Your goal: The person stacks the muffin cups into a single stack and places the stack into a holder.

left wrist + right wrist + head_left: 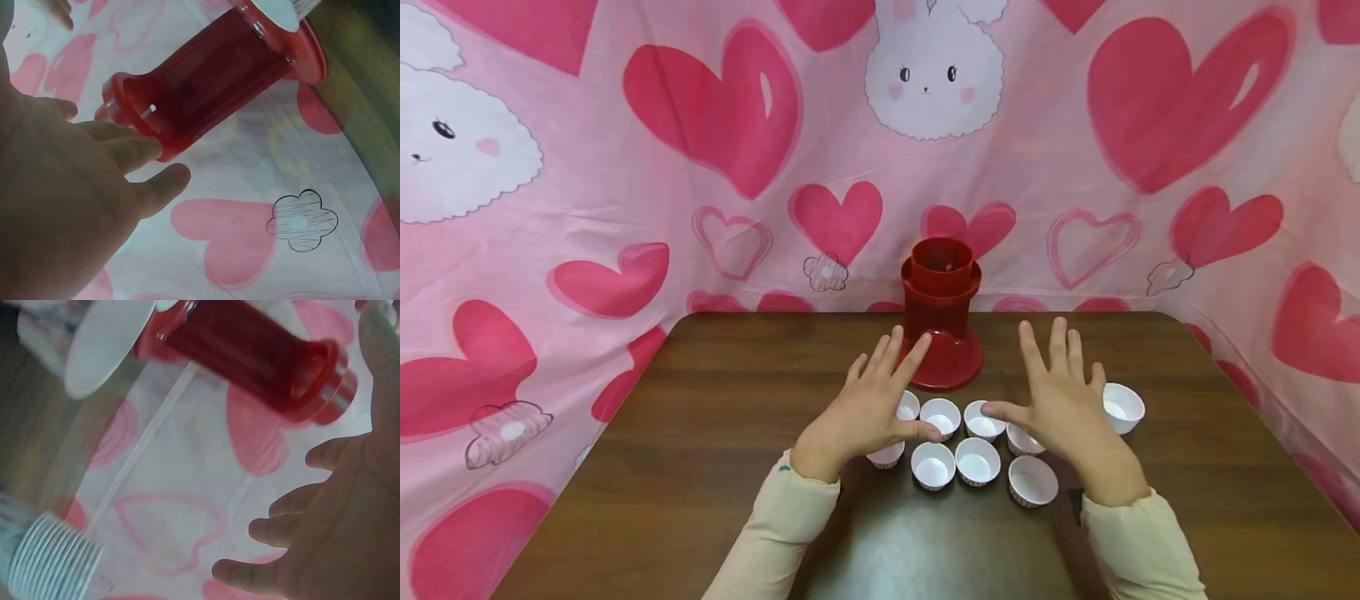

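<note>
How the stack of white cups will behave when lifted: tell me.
The stack of white cups probably weighs little, given its thin-looking rims. Squeezing may dent it, since the walls look papery. Many closely nested rims suggest the cups could slide apart.

Your left hand [867,410] and right hand [1063,408] are apart, fingers [913,358] spread, thumbs [917,430] pointing inward, your forearms [778,525] angling forward and toward each other.
</note>
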Demonstrator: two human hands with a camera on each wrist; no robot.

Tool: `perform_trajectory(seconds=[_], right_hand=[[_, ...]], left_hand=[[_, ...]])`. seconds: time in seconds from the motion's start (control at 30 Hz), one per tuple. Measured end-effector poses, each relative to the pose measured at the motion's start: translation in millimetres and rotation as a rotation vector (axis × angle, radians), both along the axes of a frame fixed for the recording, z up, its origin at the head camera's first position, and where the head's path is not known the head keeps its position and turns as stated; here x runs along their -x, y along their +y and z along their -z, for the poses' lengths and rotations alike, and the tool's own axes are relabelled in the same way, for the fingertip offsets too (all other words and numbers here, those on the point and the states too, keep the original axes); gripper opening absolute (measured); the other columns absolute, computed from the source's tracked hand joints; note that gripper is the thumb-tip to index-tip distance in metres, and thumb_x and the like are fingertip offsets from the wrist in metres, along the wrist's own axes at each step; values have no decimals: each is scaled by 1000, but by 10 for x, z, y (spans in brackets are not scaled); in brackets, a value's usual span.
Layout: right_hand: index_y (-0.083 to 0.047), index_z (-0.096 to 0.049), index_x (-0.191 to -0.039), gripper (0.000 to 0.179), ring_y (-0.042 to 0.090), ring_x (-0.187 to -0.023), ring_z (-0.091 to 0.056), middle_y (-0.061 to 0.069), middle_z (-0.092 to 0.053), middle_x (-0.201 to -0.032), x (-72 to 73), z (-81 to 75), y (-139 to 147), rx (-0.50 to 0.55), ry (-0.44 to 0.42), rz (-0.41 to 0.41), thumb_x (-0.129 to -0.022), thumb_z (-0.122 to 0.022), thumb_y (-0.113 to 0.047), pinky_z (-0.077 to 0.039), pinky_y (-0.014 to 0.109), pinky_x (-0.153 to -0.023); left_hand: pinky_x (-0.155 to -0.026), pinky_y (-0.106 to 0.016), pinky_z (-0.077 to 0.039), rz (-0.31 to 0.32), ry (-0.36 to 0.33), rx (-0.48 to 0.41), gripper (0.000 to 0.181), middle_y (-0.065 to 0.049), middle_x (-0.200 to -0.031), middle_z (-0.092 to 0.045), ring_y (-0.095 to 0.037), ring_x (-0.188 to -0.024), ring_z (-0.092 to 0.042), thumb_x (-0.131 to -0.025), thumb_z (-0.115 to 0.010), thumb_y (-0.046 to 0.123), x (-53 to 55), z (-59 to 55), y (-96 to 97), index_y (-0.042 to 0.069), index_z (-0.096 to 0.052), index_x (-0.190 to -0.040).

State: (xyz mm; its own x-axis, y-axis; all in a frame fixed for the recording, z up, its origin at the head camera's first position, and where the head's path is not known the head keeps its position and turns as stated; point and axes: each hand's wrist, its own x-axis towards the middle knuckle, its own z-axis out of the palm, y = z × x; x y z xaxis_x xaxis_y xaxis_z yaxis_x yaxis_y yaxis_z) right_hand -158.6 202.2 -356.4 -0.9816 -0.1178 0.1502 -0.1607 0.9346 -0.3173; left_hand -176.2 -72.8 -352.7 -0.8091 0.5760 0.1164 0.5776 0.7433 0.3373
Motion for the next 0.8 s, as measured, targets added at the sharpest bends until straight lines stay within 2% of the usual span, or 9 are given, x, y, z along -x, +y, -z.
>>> perform_trajectory(seconds=[0.13,0.27,0.33,0.43,0.5,0.57,0.63,0.8], right_hand=[[-9,-2,-162,123,57,-144,12,39,5,-158,55,22,274,37,-43,51,-80,-74,-65,-2,84,-99],[0,-10,-159,117,65,-139,8,47,-6,-151,60,58,645,58,-153,93,-83,-72,-63,-7,86,-95],[7,-16,-155,112,69,-136,-3,51,-14,-147,45,88,821,62,-210,87,-84,-73,-59,-13,85,-95],[14,-25,-147,101,68,-125,-31,51,-32,-137,39,153,1031,74,-262,55,-86,-75,-48,-30,80,-93],[16,-32,-142,91,64,-113,-46,48,-44,-128,57,189,1121,92,-272,31,-87,-76,-40,-39,73,-91],[16,-37,-137,81,57,-102,-54,43,-52,-119,86,225,1179,112,-258,21,-87,-77,-34,-45,68,-85],[14,-41,-133,74,54,-97,-56,40,-55,-115,113,256,1210,133,-236,19,-87,-77,-31,-47,66,-81],[14,-42,-126,67,48,-92,-58,35,-58,-106,153,351,1214,230,-210,25,-86,-78,-26,-50,59,-78]], left_hand=[[-116,-63,-7,-24,-69,2,122,-18,-166,-13,-39,-152,-6,-75,-81,59,-24,-7,-17,22,-7,-164],[-116,-64,-6,-91,-149,44,117,-18,-158,-32,-40,-150,-13,-73,-86,54,-68,0,-48,15,-22,-162],[-115,-65,-9,-124,-163,78,111,-20,-150,-41,-39,-148,-21,-71,-88,53,-94,21,-65,8,-32,-157],[-112,-65,-19,-167,-161,148,102,-19,-136,-53,-37,-137,-40,-71,-88,54,-132,63,-90,-1,-45,-145],[-106,-63,-30,-182,-154,188,95,-17,-123,-58,-35,-125,-50,-70,-88,55,-150,92,-113,-3,-51,-134],[-100,-59,-37,-194,-166,207,89,-15,-116,-60,-34,-116,-56,-70,-88,56,-160,127,-136,-2,-54,-128],[-94,-56,-41,-199,-183,211,83,-14,-110,-60,-34,-110,-58,-70,-88,55,-161,156,-156,-1,-55,-123],[-93,-57,-44,-208,-214,213,78,-15,-111,-60,-35,-107,-60,-72,-89,48,-161,193,-163,-2,-57,-123]])
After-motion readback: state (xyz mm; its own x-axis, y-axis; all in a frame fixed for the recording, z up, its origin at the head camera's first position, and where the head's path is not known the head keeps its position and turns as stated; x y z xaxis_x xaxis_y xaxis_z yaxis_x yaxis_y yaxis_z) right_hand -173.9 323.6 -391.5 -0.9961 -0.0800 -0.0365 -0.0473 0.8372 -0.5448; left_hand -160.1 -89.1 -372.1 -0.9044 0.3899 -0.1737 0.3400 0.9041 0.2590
